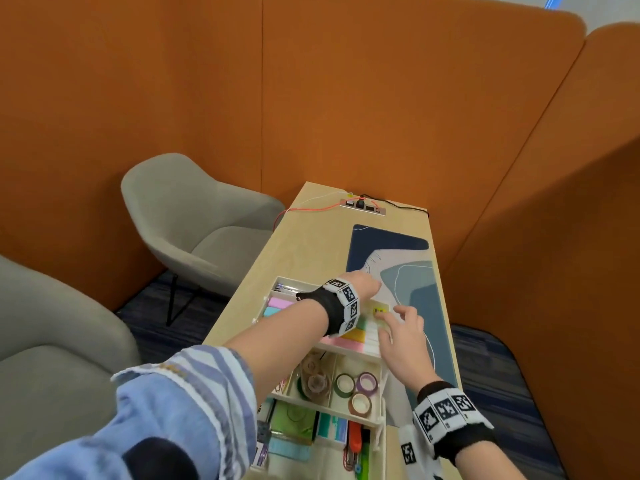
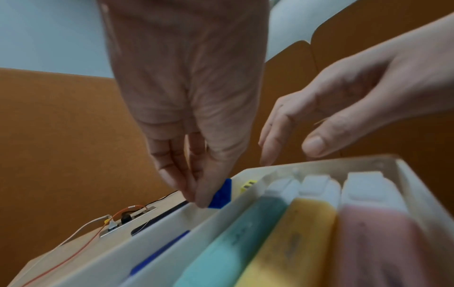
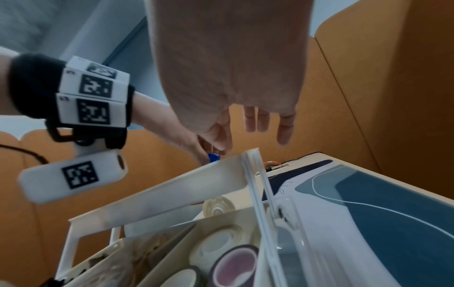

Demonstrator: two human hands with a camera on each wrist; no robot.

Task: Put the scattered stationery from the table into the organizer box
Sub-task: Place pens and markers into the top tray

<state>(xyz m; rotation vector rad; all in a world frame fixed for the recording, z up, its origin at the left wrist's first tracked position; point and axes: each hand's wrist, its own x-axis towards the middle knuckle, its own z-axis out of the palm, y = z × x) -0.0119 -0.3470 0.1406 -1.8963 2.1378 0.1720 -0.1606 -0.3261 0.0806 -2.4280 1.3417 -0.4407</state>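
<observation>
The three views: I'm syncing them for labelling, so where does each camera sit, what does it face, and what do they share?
Head: worn on the head, looking down at the organizer box; both forearms show.
Left wrist: under the left hand, facing its fingers pinching a small blue piece.
Right wrist: under the right hand, facing tape rolls.
Shared: both wrist views show the blue piece and both hands.
</observation>
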